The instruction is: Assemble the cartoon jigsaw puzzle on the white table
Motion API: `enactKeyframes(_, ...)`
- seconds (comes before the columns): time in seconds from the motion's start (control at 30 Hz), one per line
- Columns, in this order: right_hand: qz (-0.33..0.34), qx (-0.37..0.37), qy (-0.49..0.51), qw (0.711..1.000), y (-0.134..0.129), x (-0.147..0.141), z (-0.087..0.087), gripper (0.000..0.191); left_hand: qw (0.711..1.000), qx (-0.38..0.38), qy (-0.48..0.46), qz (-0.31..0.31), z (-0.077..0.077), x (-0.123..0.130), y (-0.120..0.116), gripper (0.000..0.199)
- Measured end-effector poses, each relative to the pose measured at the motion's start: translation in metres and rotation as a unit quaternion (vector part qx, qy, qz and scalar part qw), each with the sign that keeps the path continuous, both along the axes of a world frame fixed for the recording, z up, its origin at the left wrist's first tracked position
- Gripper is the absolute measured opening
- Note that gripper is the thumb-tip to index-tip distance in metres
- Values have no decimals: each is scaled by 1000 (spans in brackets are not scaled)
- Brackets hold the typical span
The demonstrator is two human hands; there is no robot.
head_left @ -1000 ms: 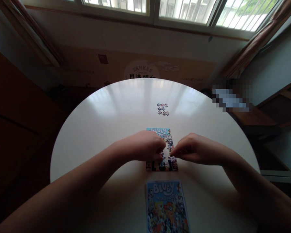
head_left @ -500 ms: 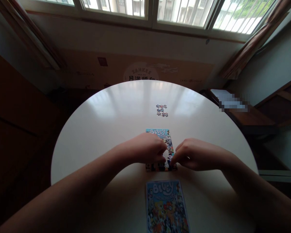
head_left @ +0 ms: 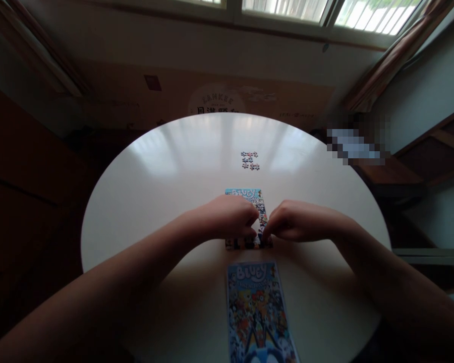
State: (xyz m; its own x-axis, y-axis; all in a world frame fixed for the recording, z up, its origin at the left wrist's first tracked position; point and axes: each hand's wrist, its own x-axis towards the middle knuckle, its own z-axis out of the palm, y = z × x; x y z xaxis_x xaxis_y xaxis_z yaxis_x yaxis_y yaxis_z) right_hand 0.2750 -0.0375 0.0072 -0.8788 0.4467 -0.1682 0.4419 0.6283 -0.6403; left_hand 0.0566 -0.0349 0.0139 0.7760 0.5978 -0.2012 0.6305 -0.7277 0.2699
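Observation:
A partly assembled jigsaw puzzle [head_left: 245,192] with a blue "Bluey" top edge lies on the table, a white gap showing in its middle. My left hand [head_left: 234,216] rests over its left and central part, fingers curled closed; whatever is in them is hidden. At the puzzle's lower right, my right hand [head_left: 293,220] points its closed fingertips down at the pieces. I cannot make out a piece between them. Closer to me lies a printed reference picture [head_left: 255,302] of the same design. Several loose puzzle pieces [head_left: 250,160] sit in short rows beyond the puzzle.
The round white table [head_left: 144,201] has a curved edge on all sides. A brown bench [head_left: 382,175] with a blurred pale item stands off to the right. Behind the table, a printed cardboard panel [head_left: 287,96] leans below the window.
The view has tilted down, so everything sits higher and more of the reference picture shows. Both hands stay at the puzzle, with only slight finger movement.

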Motion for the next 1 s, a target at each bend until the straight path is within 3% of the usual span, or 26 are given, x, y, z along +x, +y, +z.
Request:
enactKeyframes(0.23, 22, -49, 30, 998, 8, 6, -4, 42, 1000, 4, -22, 1, -2, 1, 1, 18)
enactKeyframes(0.57, -8, -39, 2, 999, 4, 4, -1, 43, 1000, 10, -26, 4, -5, 0, 3, 22)
enactKeyframes(0.77, -11, -30, -1, 999, 4, 4, -1, 41, 995, 25, -88, -38, -10, -15, 22, 24)
enactKeyframes(0.83, -15, -32, 2, 999, 4, 4, -1, 38, 991, 49, -126, -19, -10, -25, 32, 29)
enactKeyframes(1.0, -2, -53, 10, 999, 3, 2, 3, 36, 965, 137, -194, 109, -8, -45, 52, 29)
